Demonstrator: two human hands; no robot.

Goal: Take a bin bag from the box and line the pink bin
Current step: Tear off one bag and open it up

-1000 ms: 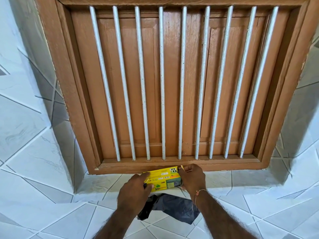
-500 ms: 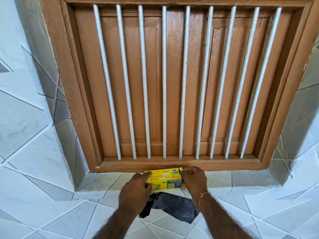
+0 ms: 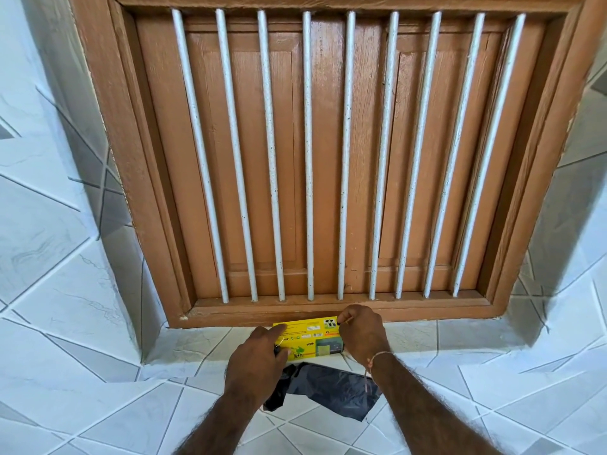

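Note:
A yellow bin-bag box [image 3: 310,338] lies on the white tiled sill just below the wooden window frame. My left hand [image 3: 258,359] grips its left end, index finger stretched over the top. My right hand [image 3: 361,336] holds the right end, fingers pinched at the top right corner. A dark bin bag [image 3: 328,390] hangs below the box, between my forearms, against the tiled wall. The pink bin is not in view.
A brown wooden window frame [image 3: 328,311] with shut shutters and several white vertical bars [image 3: 308,159] fills the upper view. White and grey tiled wall [image 3: 82,323] surrounds it on all sides.
Both hands and the box have shifted slightly up towards the window frame. My left index finger now lies stretched over the box top. The dark bag still hangs below.

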